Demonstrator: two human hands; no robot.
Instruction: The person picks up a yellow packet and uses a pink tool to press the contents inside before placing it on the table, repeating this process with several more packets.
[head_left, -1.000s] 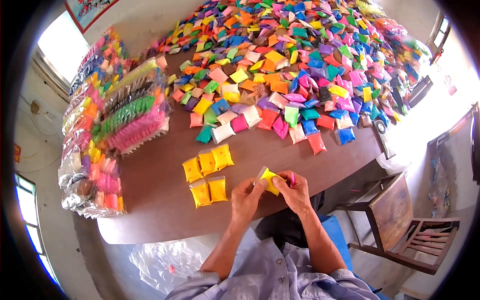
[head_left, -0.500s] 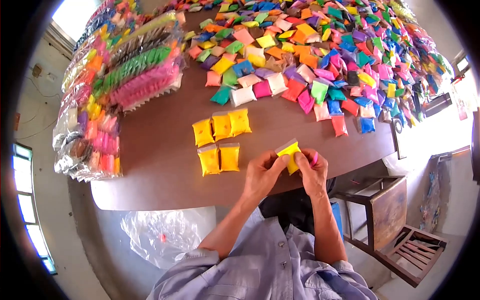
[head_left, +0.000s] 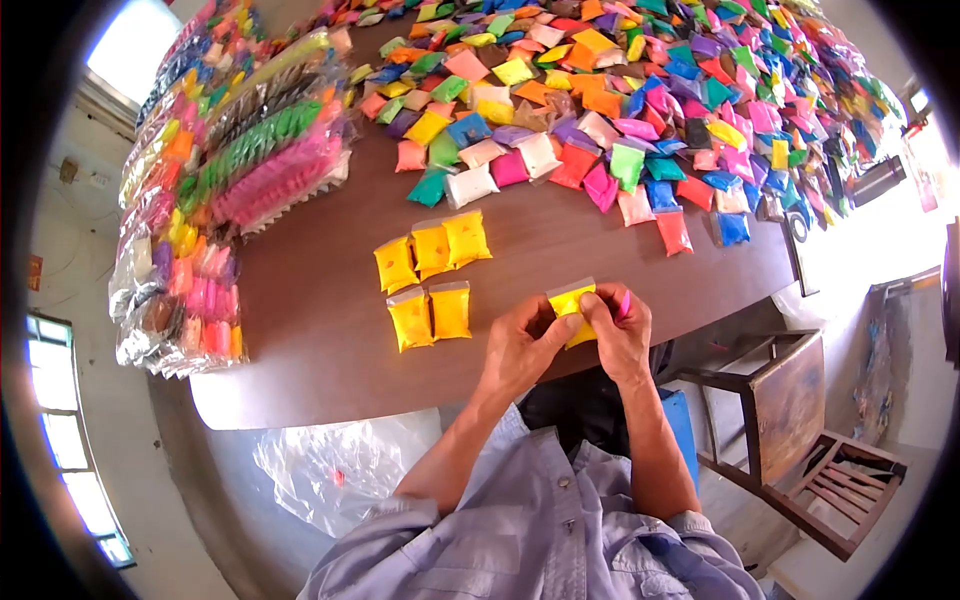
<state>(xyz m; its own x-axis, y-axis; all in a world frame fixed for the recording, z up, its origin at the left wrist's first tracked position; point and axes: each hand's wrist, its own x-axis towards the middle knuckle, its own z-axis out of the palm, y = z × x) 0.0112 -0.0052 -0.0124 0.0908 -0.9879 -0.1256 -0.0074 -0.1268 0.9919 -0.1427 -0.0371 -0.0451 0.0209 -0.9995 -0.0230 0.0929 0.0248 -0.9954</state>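
Between my two hands, over the table's near edge, is a small yellow packet (head_left: 571,301) with a clear top strip. My left hand (head_left: 527,342) pinches its left side with thumb and fingers. On the right side, the thumb of my right hand (head_left: 618,335) presses against the packet's face. A bit of something pink (head_left: 625,304) shows at the fingers of my right hand; what it is I cannot make out. Left of my hands lie several yellow packets (head_left: 430,248) in two rows, the nearer row holding two packets (head_left: 450,310).
A big heap of mixed-colour packets (head_left: 600,100) covers the far side of the brown table (head_left: 310,300). Clear bags of sorted packets (head_left: 270,150) are stacked at the left. On the floor are a crumpled plastic sheet (head_left: 330,470) and, to the right, a wooden chair (head_left: 785,410).
My right thumb has shifted leftward and up over the yellow packet's face. Both hands keep their grip. The view has tilted slightly; the packets on the table stay put.
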